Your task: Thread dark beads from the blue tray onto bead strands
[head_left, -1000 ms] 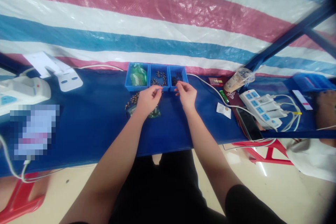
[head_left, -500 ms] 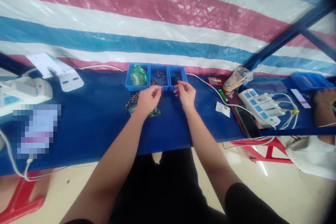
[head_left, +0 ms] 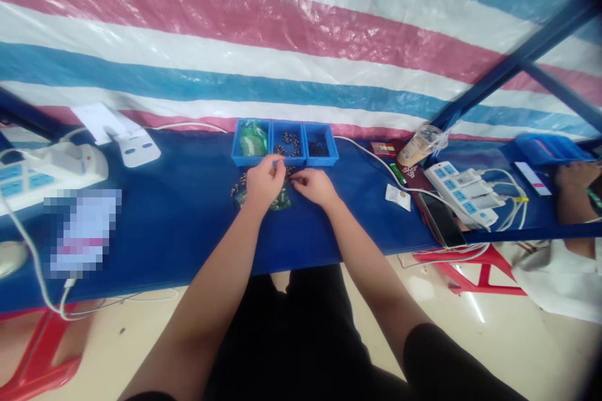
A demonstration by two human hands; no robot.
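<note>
My left hand [head_left: 266,180] is pinched, thumb to forefinger, in front of the middle blue bin [head_left: 295,161]; whatever sits in the pinch is too small to name. Just to its right, my right hand [head_left: 314,185] has curled fingers with the tips pressed together, and their contents cannot be made out. Small brown-and-black parts [head_left: 235,190] lie by my left hand, and a green plastic-looking piece [head_left: 283,202] shows partly beneath it. Similar parts fill some of the middle bin. The left bin [head_left: 234,151] holds something green and shiny, the right bin [head_left: 323,161] small dark pieces.
To the right are a drink cup [head_left: 418,145], a white packet [head_left: 397,197], a dark phone [head_left: 441,219] and a power strip [head_left: 461,195] with cables. A white stand [head_left: 136,145] and another power strip [head_left: 51,169] are left. A co-worker's hand [head_left: 577,177] rests far right.
My right hand has come away from the right bin, moving left and nearer to me, beside my left hand. Its spread fingers have closed together. My left hand stays pinched.
</note>
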